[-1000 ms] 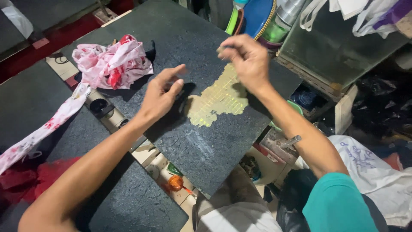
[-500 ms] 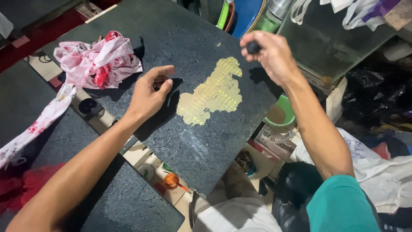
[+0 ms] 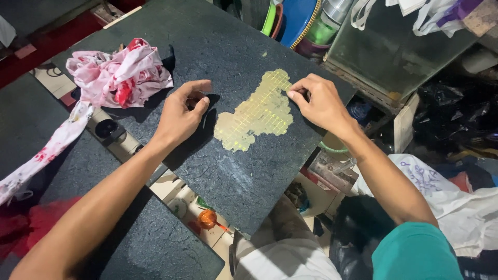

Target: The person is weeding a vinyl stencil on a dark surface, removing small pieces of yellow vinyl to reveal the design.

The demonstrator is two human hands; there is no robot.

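**Item Count at the Work Surface**

You have two hands in view: one left hand (image 3: pixel 179 116) and one right hand (image 3: pixel 319 101). Both rest on one dark stone slab (image 3: pixel 207 57). A second dark slab (image 3: pixel 140 243) lies lower left, giving two slabs in total. On the upper slab you will count one yellow gridded patch (image 3: pixel 257 111) and one crumpled pink-and-white cloth (image 3: pixel 116 72). Below the slabs, note one small orange object (image 3: pixel 207 219). Along the upper edge, count one green bowl rim (image 3: pixel 270 18), one blue plate (image 3: pixel 298 15) and one glass tank (image 3: pixel 389 46). The items at right cannot be counted reliably.
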